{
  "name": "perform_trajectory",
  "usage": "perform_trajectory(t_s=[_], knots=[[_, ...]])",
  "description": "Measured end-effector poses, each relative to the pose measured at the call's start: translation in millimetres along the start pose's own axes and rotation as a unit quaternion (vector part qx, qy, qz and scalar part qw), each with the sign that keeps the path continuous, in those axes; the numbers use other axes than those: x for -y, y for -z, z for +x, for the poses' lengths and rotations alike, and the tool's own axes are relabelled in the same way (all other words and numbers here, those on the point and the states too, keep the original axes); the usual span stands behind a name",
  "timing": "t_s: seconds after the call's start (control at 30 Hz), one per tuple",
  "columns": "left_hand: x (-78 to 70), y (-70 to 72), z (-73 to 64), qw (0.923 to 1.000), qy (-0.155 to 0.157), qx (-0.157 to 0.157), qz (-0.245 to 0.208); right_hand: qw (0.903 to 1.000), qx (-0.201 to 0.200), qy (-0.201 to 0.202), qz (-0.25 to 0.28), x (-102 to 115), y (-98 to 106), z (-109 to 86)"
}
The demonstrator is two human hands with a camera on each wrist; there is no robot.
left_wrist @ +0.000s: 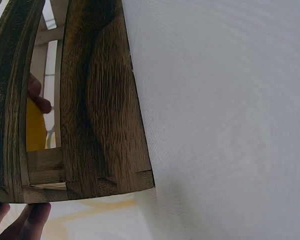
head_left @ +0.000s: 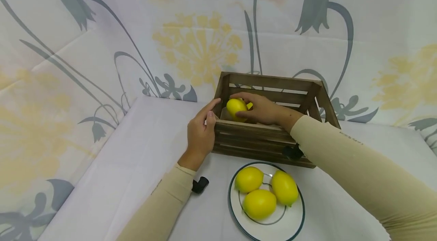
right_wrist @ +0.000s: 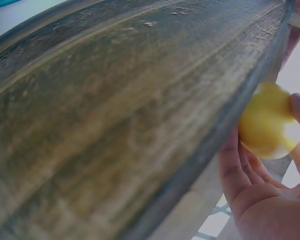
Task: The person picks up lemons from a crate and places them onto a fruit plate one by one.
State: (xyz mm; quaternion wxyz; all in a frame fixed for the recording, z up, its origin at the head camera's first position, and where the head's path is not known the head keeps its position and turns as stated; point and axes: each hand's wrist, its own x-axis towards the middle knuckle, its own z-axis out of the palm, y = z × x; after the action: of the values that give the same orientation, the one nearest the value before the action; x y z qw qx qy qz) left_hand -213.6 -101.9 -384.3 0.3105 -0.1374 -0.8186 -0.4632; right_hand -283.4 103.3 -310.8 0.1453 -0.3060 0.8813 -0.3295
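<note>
A wooden crate (head_left: 252,131) stands behind a round plate (head_left: 293,218). The left hand (head_left: 200,133) lies against the crate's left end, fingers straight; the right hand's (head_left: 263,109) fingers clamp a lemon (head_left: 235,108) inside the crate near that end. Three other lemons (head_left: 259,203) sit on the plate.

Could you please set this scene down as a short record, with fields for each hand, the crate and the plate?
Left hand: touches the crate's left end
Right hand: grips a lemon inside the crate
Crate: dark wood, slatted, open-topped
Plate: white, dark-rimmed, nearer the person than the crate
On plate: three lemons
</note>
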Motion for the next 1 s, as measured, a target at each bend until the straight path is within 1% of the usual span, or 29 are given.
perform_trajectory(t_s=[0.07,0.27,0.33,0.5,0.6,0.83,0.93,1.0], knots=[[-0.4,0.5,-0.5,1.0,0.004,0.001,0.0,0.9999,0.003,0.002,0.009,0.5,-0.3,-0.1],[-1.0,1.3,1.5,1.0,-0.001,-0.002,-0.003,0.9998,-0.006,0.007,0.019,2.7,1.8,0.7],[-1.3,1.3,1.6,1.0,0.0,-0.003,-0.003,0.9997,-0.008,0.002,0.022,3.5,2.3,0.2],[-1.7,1.1,0.8,1.0,0.0,-0.003,-0.006,0.9997,-0.008,-0.002,0.023,4.3,2.7,-2.0],[-1.2,0.8,1.3,1.0,-0.003,-0.004,-0.007,0.9997,-0.013,0.003,0.022,5.1,3.0,-1.7],[0.6,0.7,-0.8,1.0,0.006,-0.003,-0.005,0.9996,-0.017,-0.001,0.021,7.4,1.6,-3.8],[1.6,-0.1,-1.4,1.0,0.003,-0.005,-0.004,0.9995,-0.021,-0.005,0.024,7.4,1.5,-5.2],[1.5,-1.2,-1.5,1.0,0.004,-0.008,-0.004,0.9994,-0.031,0.005,0.012,7.9,2.9,-7.3]])
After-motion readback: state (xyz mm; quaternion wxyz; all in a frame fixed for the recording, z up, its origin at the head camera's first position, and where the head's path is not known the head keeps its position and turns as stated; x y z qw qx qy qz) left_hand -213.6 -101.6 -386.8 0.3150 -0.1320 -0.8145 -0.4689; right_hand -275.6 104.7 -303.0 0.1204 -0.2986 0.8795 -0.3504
